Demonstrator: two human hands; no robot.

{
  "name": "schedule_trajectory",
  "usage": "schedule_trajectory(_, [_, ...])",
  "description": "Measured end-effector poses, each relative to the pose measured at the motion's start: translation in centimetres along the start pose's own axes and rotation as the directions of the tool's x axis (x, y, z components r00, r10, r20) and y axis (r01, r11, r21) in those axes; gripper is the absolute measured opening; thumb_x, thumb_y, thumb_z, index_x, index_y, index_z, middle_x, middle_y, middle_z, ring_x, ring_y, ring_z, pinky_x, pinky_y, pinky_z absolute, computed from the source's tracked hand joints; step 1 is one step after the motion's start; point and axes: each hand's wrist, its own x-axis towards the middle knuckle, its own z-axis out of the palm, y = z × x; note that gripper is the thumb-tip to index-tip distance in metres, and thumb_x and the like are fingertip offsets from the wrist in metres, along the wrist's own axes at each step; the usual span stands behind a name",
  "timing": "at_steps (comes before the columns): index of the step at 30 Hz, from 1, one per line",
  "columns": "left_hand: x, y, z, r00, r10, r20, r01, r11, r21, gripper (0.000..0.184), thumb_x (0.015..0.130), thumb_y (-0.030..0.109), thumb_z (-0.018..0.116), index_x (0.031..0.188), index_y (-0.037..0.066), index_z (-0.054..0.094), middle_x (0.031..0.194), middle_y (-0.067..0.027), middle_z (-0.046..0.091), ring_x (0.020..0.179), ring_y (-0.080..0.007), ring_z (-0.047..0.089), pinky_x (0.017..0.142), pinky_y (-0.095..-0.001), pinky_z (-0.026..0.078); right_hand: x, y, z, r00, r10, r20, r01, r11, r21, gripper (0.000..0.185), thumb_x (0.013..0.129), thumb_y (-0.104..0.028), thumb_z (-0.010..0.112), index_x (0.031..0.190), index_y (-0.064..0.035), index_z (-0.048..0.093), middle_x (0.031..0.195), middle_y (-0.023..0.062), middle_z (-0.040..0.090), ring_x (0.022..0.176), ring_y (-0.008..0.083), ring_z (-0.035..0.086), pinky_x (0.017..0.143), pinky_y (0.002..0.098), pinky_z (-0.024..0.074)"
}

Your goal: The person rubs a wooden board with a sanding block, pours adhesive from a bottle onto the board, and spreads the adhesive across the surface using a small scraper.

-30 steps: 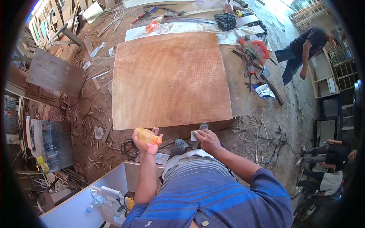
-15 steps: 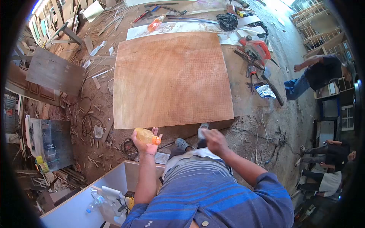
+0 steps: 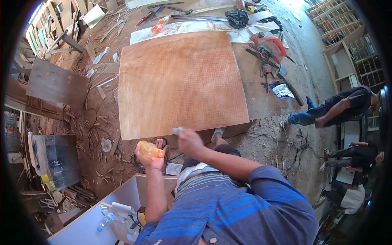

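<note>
My left hand [image 3: 152, 161], palm up, is wrapped round a small plastic bottle [image 3: 148, 149] with yellowish contents and an orange cap. The bottle lies on its side with the cap toward my right. My right hand [image 3: 191, 142] is closed on a small pale piece [image 3: 178, 130], too blurred to name. It sits just off the near edge of a large brown plywood sheet [image 3: 183, 85], which lies flat before me with a faint grid texture on its right part.
Beyond the sheet lie an orange bottle [image 3: 160, 25] and a black plastic bag [image 3: 237, 18]. A red power tool [image 3: 274, 47] and a blue-white packet [image 3: 282, 91] are to the right. A person [image 3: 343, 108] walks at right. Cables [image 3: 300, 145] and wood scraps litter the ground.
My right hand has swung left and forward, closer to my left hand and the sheet's near edge. The bottle has shifted slightly left. The walking person has come nearer on the right.
</note>
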Motion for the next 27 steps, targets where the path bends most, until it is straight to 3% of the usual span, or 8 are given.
schedule_trajectory(3, [2.0,1.5,-3.0,0.999,0.029,0.03,-0.029,0.999,-0.016,0.063,0.086,0.062,0.054,0.123,0.01,0.049,0.121,-0.0203,0.06,0.109,-0.0392,0.065,0.101,-0.0657,0.044,1.7,-1.9,2.4,0.993,-0.115,0.03,0.115,0.993,0.028,0.026,0.087,-0.008,0.056,0.109,0.0037,0.064,0.093,0.02,0.069,0.09,0.0342,0.067,0.079,0.0452,0.0542])
schedule_trajectory(6, [0.0,2.6,-1.7,0.998,0.056,-0.009,-0.057,0.997,-0.056,0.065,0.087,0.062,0.053,0.126,0.01,0.048,0.12,-0.0201,0.06,0.11,-0.039,0.064,0.106,-0.0647,0.041,2.2,-1.1,-2.3,0.958,-0.196,-0.211,0.198,0.98,-0.01,0.038,0.085,-0.009,0.057,0.12,0.0015,0.064,0.099,0.0172,0.07,0.097,0.0322,0.067,0.086,0.0437,0.0533])
schedule_trajectory(10, [-1.1,3.0,0.2,0.995,0.089,-0.056,-0.094,0.99,-0.102,0.069,0.087,0.062,0.053,0.133,0.011,0.045,0.119,-0.0193,0.058,0.111,-0.0372,0.062,0.115,-0.0632,0.033,-0.9,4.1,-2.4,0.934,-0.315,0.166,0.306,0.949,0.079,0.039,0.086,-0.009,0.059,0.124,-0.0025,0.065,0.107,0.0166,0.07,0.095,0.0363,0.066,0.084,0.0492,0.0528])
schedule_trajectory(12, [-0.5,3.3,-0.3,0.992,0.122,-0.012,-0.122,0.986,-0.116,0.076,0.082,0.059,0.063,0.14,0.015,0.042,0.121,-0.0196,0.058,0.109,-0.0391,0.064,0.111,-0.0643,0.039,-1.7,6.0,-6.1,0.947,-0.254,-0.197,0.279,0.954,0.11,0.034,0.085,-0.008,0.06,0.118,-0.0045,0.066,0.1,0.0173,0.069,0.085,0.0372,0.065,0.078,0.0503,0.0528])
schedule_trajectory(17, [0.6,3.4,1.2,0.989,0.142,0.029,-0.134,0.973,-0.188,0.065,0.087,0.054,0.061,0.131,0.009,0.049,0.121,-0.0161,0.059,0.109,-0.0386,0.064,0.1,-0.0548,0.051,-3.2,9.9,-8.7,0.956,0.167,-0.242,-0.213,0.96,-0.179,0.023,0.084,-0.006,0.06,0.106,-0.0053,0.067,0.086,0.0176,0.067,0.082,0.0386,0.065,0.075,0.0512,0.0541])
schedule_trajectory(20, [1.1,2.8,4.8,0.927,0.363,0.093,-0.357,0.931,-0.073,0.054,0.09,0.051,0.061,0.123,0.009,0.054,0.116,-0.013,0.062,0.107,-0.0346,0.066,0.09,-0.0465,0.057,-1.3,6.4,-6.4,0.985,-0.134,0.112,0.111,0.975,0.192,0.026,0.09,-0.015,0.064,0.114,-0.005,0.07,0.088,0.0261,0.068,0.086,0.0398,0.068,0.078,0.0488,0.0549])
schedule_trajectory(22, [2.0,3.4,6.7,0.86,0.494,0.13,-0.491,0.869,-0.051,0.049,0.093,0.048,0.064,0.121,0.009,0.057,0.114,-0.011,0.066,0.105,-0.0299,0.068,0.088,-0.043,0.059,1.8,6.0,-5.5,0.992,-0.122,0.044,0.099,0.93,0.353,0.026,0.093,-0.014,0.067,0.117,-0.0055,0.072,0.093,0.0216,0.073,0.087,0.0317,0.072,0.078,0.0429,0.0563])
schedule_trajectory(27, [0.5,6.1,17.7,0.676,0.686,0.267,-0.714,0.7,0.011,0.047,0.096,0.038,0.067,0.129,0.006,0.055,0.121,-0.0128,0.066,0.115,-0.0283,0.064,0.105,-0.0453,0.052,8.9,11.2,-11.1,0.954,0.298,0.03,-0.19,0.527,0.828,0.02,0.098,-0.009,0.067,0.113,0.0035,0.071,0.094,0.003,0.072,0.089,0.0114,0.067,0.079,0.0302,0.055])
